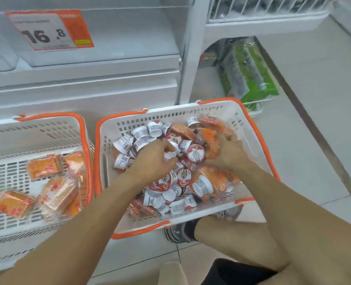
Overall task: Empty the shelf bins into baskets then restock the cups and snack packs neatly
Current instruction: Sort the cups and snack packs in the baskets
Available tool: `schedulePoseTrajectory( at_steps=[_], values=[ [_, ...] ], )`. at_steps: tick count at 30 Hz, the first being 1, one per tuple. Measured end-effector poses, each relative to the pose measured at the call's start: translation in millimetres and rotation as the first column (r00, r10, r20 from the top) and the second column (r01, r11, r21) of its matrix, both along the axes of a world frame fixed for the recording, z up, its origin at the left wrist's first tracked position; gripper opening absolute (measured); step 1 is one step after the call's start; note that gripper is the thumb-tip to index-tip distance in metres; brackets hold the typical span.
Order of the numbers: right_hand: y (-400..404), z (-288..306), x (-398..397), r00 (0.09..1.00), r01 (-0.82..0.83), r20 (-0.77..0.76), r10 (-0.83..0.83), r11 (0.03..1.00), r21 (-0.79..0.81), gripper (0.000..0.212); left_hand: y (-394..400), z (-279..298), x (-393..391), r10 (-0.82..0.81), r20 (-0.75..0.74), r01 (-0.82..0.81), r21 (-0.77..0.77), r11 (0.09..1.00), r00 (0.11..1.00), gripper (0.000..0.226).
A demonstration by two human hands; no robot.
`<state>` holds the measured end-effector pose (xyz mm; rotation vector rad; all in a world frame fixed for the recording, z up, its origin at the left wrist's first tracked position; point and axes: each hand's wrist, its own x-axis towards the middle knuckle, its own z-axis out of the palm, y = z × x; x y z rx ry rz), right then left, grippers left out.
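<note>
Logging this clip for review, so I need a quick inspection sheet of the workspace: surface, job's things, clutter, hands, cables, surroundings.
Surface: pale tiled floor; both baskets stand on it.
Job's things: right basket holds mixed cups and orange snack packs; left basket holds only snack packs; shelf bin looks empty.
Clutter: green packets under the neighbouring rack.
Hands: left hand grips a cup; right hand reaches among packs, grip unclear.
Cables: nothing seen.
Surroundings: price tag, white shelving, person's shoe.
</note>
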<state>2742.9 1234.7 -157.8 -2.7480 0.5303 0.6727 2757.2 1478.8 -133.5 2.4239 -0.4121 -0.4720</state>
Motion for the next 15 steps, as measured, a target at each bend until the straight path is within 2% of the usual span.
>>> schedulePoseTrajectory(
  at_steps=[2, 4, 6, 8, 10, 12, 14, 15],
  values=[
    [-5.3, 1.6, 1.3, 1.000, 0.013, -0.028, -0.011, 0.999, 0.052, 0.113, -22.7, -2.9, 11.7, -0.043, 0.007, 0.043, 0.017, 0.999, 0.999, 0.028],
    [-12.1, 5.4, 4.6, 0.998, -0.058, -0.028, 0.060, 0.996, 0.068, 0.108, -43.4, -8.0, 24.1, -0.080, 0.048, 0.079, 0.030, 0.996, 0.996, 0.031],
    [-22.5, 17.1, 6.2, 0.992, -0.121, -0.024, 0.124, 0.987, 0.105, 0.093, -59.6, -15.4, 38.2, -0.081, 0.114, 0.074, 0.062, 0.995, 0.990, 0.048],
    [-39.0, 30.0, 6.0, 0.992, -0.107, -0.041, 0.118, 0.974, 0.200, 0.074, -71.4, -25.6, 56.0, -0.118, 0.147, 0.095, 0.153, 0.984, 0.982, 0.068],
    [-52.6, 39.4, 8.5, 0.998, -0.034, -0.049, 0.051, 0.957, 0.288, 0.065, -73.7, -39.1, 72.3, -0.148, 0.067, 0.129, 0.230, 0.964, 0.987, 0.074],
    [-55.2, 46.9, 13.4, 0.995, 0.091, -0.082, -0.062, 0.905, 0.416, 0.068, -68.3, -50.0, 81.7, -0.120, 0.035, 0.111, 0.202, 0.973, 0.992, 0.054],
    [-49.0, 56.3, 17.5, 0.986, 0.159, -0.119, -0.113, 0.839, 0.520, 0.071, -61.6, -49.8, 81.4, -0.041, 0.125, 0.024, 0.141, 0.990, 0.991, 0.026],
    [-44.3, 61.9, 20.0, 0.987, 0.155, -0.119, -0.108, 0.833, 0.530, 0.071, -57.9, -44.5, 77.9, 0.003, 0.152, -0.019, 0.101, 0.995, 0.988, 0.022]
  ],
)
